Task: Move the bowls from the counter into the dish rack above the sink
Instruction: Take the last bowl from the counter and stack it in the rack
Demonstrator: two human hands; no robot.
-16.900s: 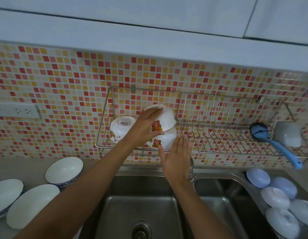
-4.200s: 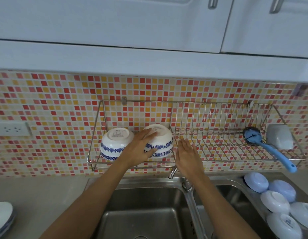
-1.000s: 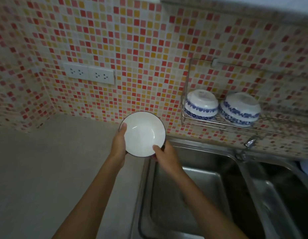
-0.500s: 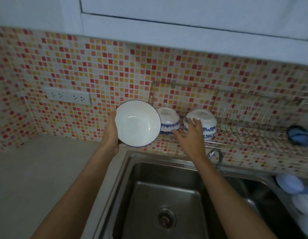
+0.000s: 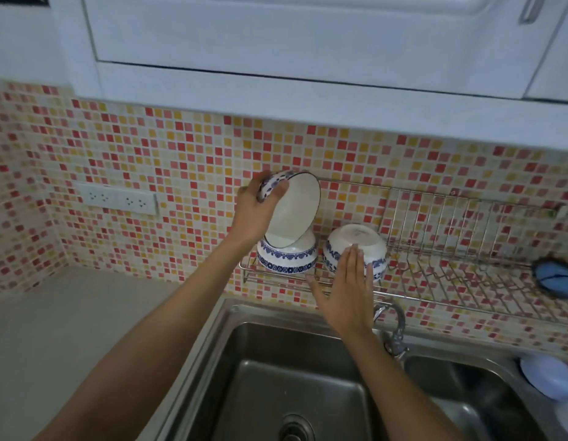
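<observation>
Mosaic-tiled wall (image 5: 187, 160), steel sink (image 5: 295, 377). Left hand (image 5: 255, 208) clasps a tilted blue-patterned bowl (image 5: 292, 208) (white inside) over the dish rack (image 5: 451, 281); right hand (image 5: 348, 294) flat, fingers spread.

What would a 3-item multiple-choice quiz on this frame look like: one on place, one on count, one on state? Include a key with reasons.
1. Where is the bowl in the left hand?
A. in the sink
B. tilted over the left bowl on the rack
C. flat on the counter

2. How many bowls sit upside down on the dish rack?
A. two
B. four
C. none

3. What is the right hand doing?
A. gripping the tap
B. holding a brush
C. open, fingertips against the right bowl

Key: B, the held bowl leans over the left racked bowl. A, only that one and the right racked bowl sit there. C, the palm is flat and holds nothing.
</observation>
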